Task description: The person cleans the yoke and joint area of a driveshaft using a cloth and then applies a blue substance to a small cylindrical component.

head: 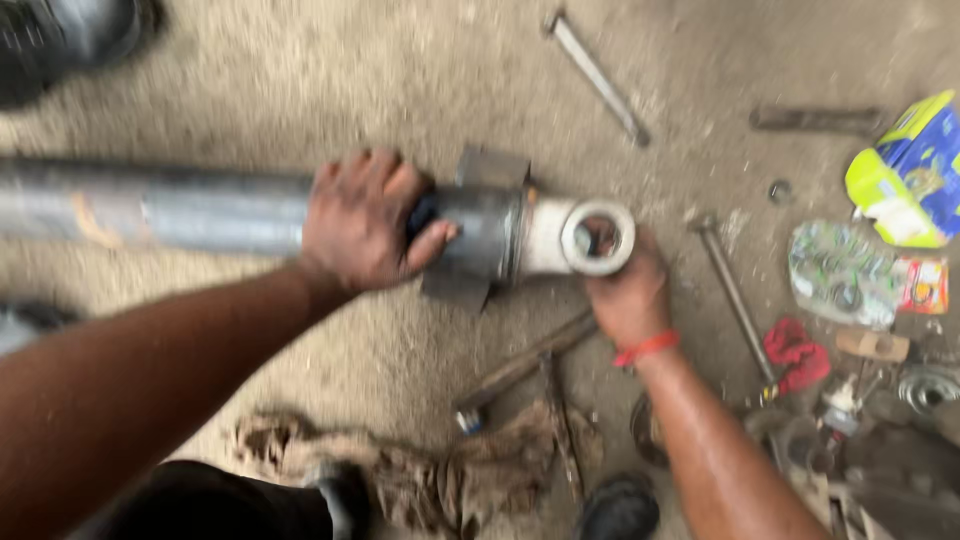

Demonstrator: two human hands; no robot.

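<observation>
Steel cylinder [200, 210] lies on the dirt floor [350, 70], long axis left to right, its ring end [598, 237] pointing right. The left hand [360, 225] has fingers clamped over the barrel; the right hand [628, 295] grips under the ring end.

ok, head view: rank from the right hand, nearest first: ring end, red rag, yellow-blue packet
1. Ring end of the cylinder: touching the right hand, just above it.
2. Red rag: on the ground to the hand's right, slightly lower.
3. Yellow-blue packet: far right edge, higher up.
</observation>
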